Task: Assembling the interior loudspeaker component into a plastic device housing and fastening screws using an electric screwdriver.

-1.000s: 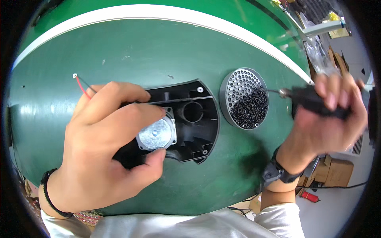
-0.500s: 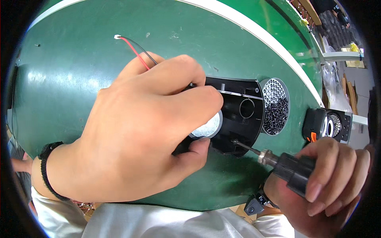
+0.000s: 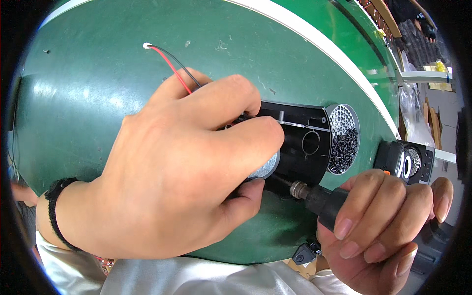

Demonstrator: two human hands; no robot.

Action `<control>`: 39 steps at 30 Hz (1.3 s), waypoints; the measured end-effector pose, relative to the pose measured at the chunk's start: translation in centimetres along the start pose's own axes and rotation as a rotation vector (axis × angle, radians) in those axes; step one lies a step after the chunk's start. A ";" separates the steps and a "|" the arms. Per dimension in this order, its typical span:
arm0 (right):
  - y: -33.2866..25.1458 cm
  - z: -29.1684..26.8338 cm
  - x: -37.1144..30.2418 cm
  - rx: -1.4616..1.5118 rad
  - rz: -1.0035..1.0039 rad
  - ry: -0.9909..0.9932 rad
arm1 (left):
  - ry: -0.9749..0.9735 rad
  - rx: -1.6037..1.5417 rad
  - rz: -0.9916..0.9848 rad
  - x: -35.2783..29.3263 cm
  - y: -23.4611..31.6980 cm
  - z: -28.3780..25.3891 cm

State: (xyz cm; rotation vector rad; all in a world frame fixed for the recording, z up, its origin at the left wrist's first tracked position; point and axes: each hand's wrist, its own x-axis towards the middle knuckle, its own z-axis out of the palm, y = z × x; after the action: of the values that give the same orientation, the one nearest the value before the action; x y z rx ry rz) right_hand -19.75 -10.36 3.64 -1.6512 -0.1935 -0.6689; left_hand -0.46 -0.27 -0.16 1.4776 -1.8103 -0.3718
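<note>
My left hand (image 3: pixel 182 167) is bent over a curved black plastic housing (image 3: pixel 317 160), gripping it with thumb and fingers and hiding its left part. A silvery round disc (image 3: pixel 266 167), like a speaker magnet, shows inside the housing beside my forefinger and thumb. Red and black wires (image 3: pixel 169 61) with a small white plug stick out past my knuckles. My right hand (image 3: pixel 378 226) is closed round a black power screwdriver (image 3: pixel 322 202). The screwdriver's tip reaches to the housing's near edge, just right of my left thumb; the bit's very end is hard to make out.
A round metal dish (image 3: pixel 346 118) of small black screws (image 3: pixel 344 152) stands against the housing's right end. Farther right is a black device with a round grille (image 3: pixel 408 162). One loose screw (image 3: pixel 46 51) lies at the far left of the green table (image 3: pixel 98 59).
My right hand has brought the screwdriver leftward, closer to my left thumb, and its shaft now shows less. Meanwhile my left hand keeps its hold on the housing.
</note>
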 end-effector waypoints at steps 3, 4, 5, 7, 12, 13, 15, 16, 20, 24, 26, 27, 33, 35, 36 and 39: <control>1.4 0.6 0.3 0.080 -0.108 0.045 | -0.004 0.029 -0.020 -0.4 -0.4 0.0; 1.3 1.2 0.3 0.104 -0.040 0.127 | -0.002 0.038 -0.023 -0.5 -0.5 0.1; 1.2 2.8 0.4 0.104 -0.041 0.122 | 0.003 0.039 -0.024 -0.8 -0.4 0.0; 2.7 5.8 0.3 -0.167 0.086 0.673 | -0.007 0.081 -0.082 -1.7 -0.9 0.1; 0.2 3.0 -0.3 -0.132 0.056 0.347 | -0.211 0.138 -0.103 1.4 1.7 -1.6; 0.2 2.2 -0.2 -0.032 0.046 0.100 | -0.204 0.134 -0.114 1.3 1.8 -1.5; 0.4 2.1 -0.4 -0.027 0.010 0.106 | -0.093 0.100 -0.067 0.0 1.0 -0.2; 0.9 2.1 -0.5 -0.009 -0.029 0.108 | 0.017 0.073 -0.031 -0.2 0.7 0.2; 2.3 2.3 -0.6 0.068 -0.098 0.181 | 0.029 0.057 -0.043 -1.0 0.0 0.5; 1.7 2.0 -0.5 0.040 -0.078 0.118 | 0.034 0.054 -0.035 -1.0 0.3 0.5; 1.7 1.8 -0.6 0.047 -0.091 0.112 | 0.046 0.044 -0.034 -1.0 0.4 0.6; 1.7 1.4 -0.6 0.039 -0.076 0.050 | 0.043 0.051 -0.042 -1.0 0.5 0.6; 1.5 5.1 -0.2 -0.231 0.023 0.561 | 0.113 0.118 0.092 -0.6 0.1 0.5; 1.7 5.2 -0.1 -0.233 0.036 0.560 | 0.097 0.102 0.043 -0.8 0.2 0.3; 1.9 5.2 -0.2 -0.226 0.025 0.545 | 0.060 0.088 -0.009 -1.0 0.2 0.3; 1.9 5.0 -0.3 -0.212 -0.010 0.520 | 0.034 0.116 -0.003 -0.7 0.8 0.0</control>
State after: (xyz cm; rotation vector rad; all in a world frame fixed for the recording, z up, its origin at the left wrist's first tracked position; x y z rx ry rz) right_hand -17.50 -5.91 1.57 -1.6162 0.2526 -1.1303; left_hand -1.00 0.61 0.06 1.5566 -1.8299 -0.2450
